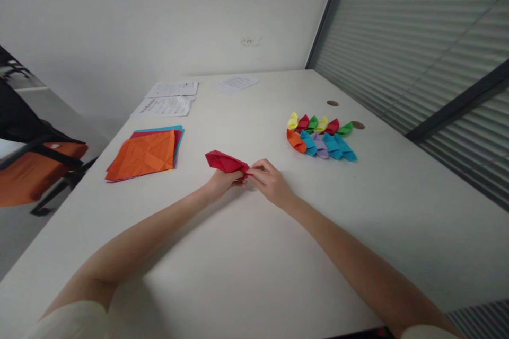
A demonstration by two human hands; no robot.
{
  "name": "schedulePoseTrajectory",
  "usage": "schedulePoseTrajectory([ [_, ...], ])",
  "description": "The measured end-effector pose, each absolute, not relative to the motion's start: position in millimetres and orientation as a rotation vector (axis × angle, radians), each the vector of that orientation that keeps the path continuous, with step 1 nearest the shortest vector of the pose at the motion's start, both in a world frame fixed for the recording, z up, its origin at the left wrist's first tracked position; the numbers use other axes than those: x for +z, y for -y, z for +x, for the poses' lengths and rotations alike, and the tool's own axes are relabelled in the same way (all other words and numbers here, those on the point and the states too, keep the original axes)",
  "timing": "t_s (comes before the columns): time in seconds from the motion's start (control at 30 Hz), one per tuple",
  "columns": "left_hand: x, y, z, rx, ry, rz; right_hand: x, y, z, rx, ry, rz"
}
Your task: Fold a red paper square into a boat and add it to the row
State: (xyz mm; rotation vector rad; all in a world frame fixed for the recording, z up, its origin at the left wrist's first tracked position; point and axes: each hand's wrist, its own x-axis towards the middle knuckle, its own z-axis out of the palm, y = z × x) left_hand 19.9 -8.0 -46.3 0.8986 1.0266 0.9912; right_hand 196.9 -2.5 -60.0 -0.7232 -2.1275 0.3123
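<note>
A folded piece of red origami paper is held just above the white table, in front of me. My left hand is closed on it from below, with the thumb along its near side. At its right end, my right hand pinches the narrow tip between thumb and fingers. The fingertips of both hands nearly meet there and partly hide that end. The left end of the paper is broad and angular, sticking out past my left hand.
On the left lies a stack of coloured paper sheets, orange on top. Two rows of small folded paper pieces stand to the right. Printed sheets lie at the back left. An orange chair is beside the table; blinds line the right.
</note>
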Motion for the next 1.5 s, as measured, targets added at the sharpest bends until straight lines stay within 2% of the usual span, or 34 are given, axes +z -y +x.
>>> schedulePoseTrajectory([
  [0.3, -44.1, 11.0, 22.4, 0.984, -0.977, 0.923, -67.1, 4.8, 187.6, 0.765, 1.748, -0.869],
  [0.57, -50.2, 10.6, 24.3, 1.029, -1.053, 0.96, -69.8, -0.3, 184.5, 0.961, 1.597, -0.932],
  [0.73, -52.7, 10.5, 24.5, 1.113, -1.098, 1.017, -68.3, 3.5, 183.7, 0.926, 1.658, -0.908],
  [1.07, -53.5, 10.0, 25.2, 1.074, -1.125, 1.108, -50.3, 10.2, 189.0, 0.553, 1.917, -0.854],
  [1.5, -52.0, 10.8, 24.7, 1.029, -1.139, 1.014, -64.2, -1.4, 190.9, 0.915, 1.829, -0.85],
])
